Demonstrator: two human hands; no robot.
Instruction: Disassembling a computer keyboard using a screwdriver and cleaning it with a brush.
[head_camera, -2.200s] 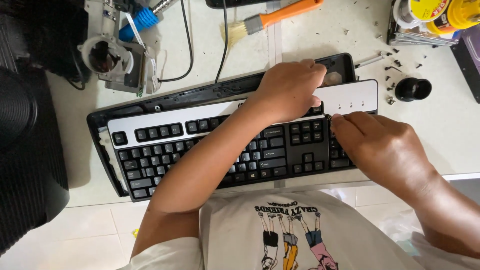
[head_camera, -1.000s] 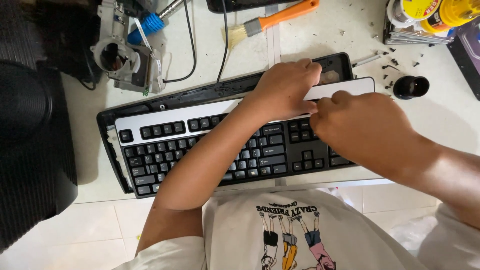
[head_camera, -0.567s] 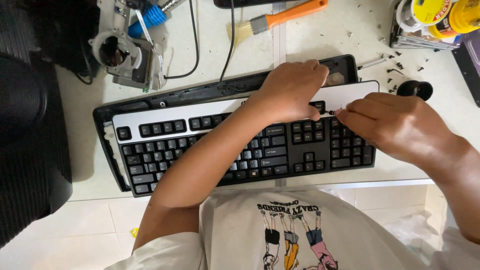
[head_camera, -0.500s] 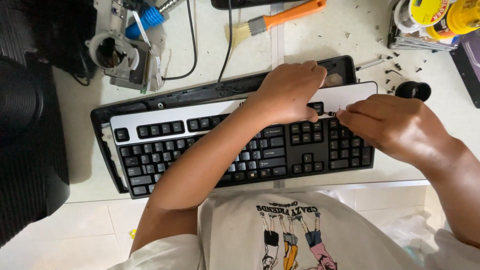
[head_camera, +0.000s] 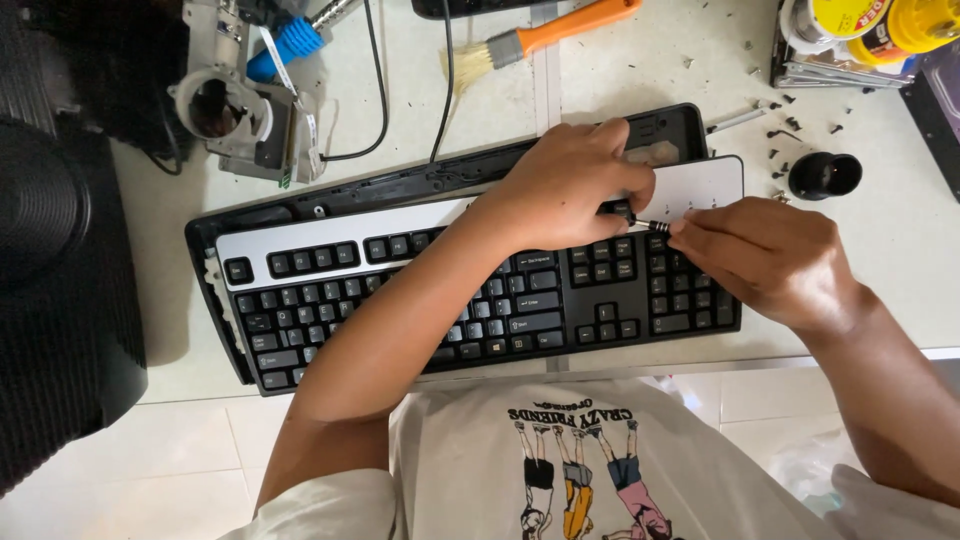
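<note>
A pale desk (head_camera: 640, 90) carries everything, its near edge running just below the keyboard (head_camera: 470, 290), with tiled floor (head_camera: 130, 470) beneath. The black-and-silver keyboard lies slightly tilted across the middle, its top cover lifted from the black base along the far side. A big black case (head_camera: 60, 260) crowds the left edge of the desk, close to the keyboard's left end. Behind the keyboard sit a grey metal part with a round opening (head_camera: 235, 110), a black cable (head_camera: 445, 80) and an orange-handled brush (head_camera: 545, 35). To the right, a small black cap (head_camera: 825, 175) and scattered tiny screws (head_camera: 790, 125) lie on bare desk, with tins (head_camera: 860, 25) at the far corner.

The left hand (head_camera: 570, 185) presses flat on the keyboard's upper right, fingers curled over the silver strip. The right hand (head_camera: 765, 255) has its fingers closed on a thin screwdriver (head_camera: 650, 224), tip near the left fingertips. A second ago the right hand covered more of the keypad; now it sits further right.

Open desk remains right of the keyboard.
</note>
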